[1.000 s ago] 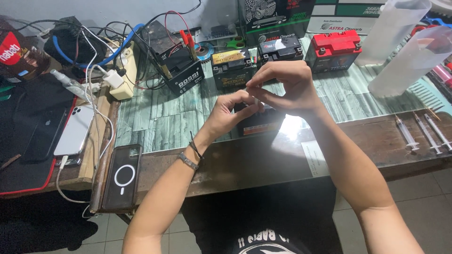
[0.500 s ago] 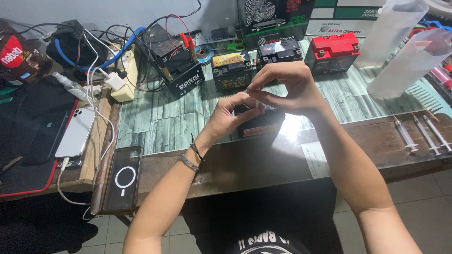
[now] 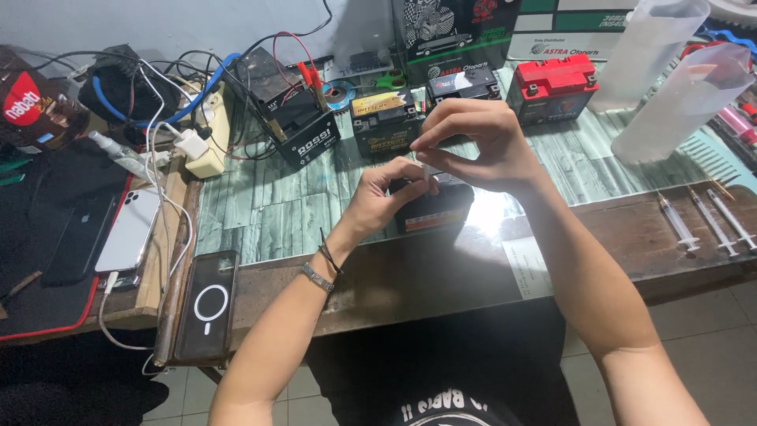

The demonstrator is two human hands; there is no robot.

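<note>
My left hand (image 3: 385,194) and my right hand (image 3: 476,142) meet above a small black battery (image 3: 434,207) that sits on the bench in front of me. Between the fingertips of both hands is a small thin pale piece (image 3: 426,170); its exact kind is too small to tell. My left fingers curl under it, and my right thumb and forefinger pinch it from above. Most of the black battery's top is hidden behind my hands.
Behind stand a tilted black battery with clips (image 3: 309,126), a yellow-labelled battery (image 3: 384,117), a black one (image 3: 465,83) and a red-topped one (image 3: 552,83). Syringes (image 3: 680,225) lie at right, clear bottles (image 3: 676,99) beyond. Phones (image 3: 203,306) and cables (image 3: 169,118) crowd the left.
My right hand has lifted slightly and its fingers have shifted on the small piece. My left hand stays under it. The view has drifted a little.
</note>
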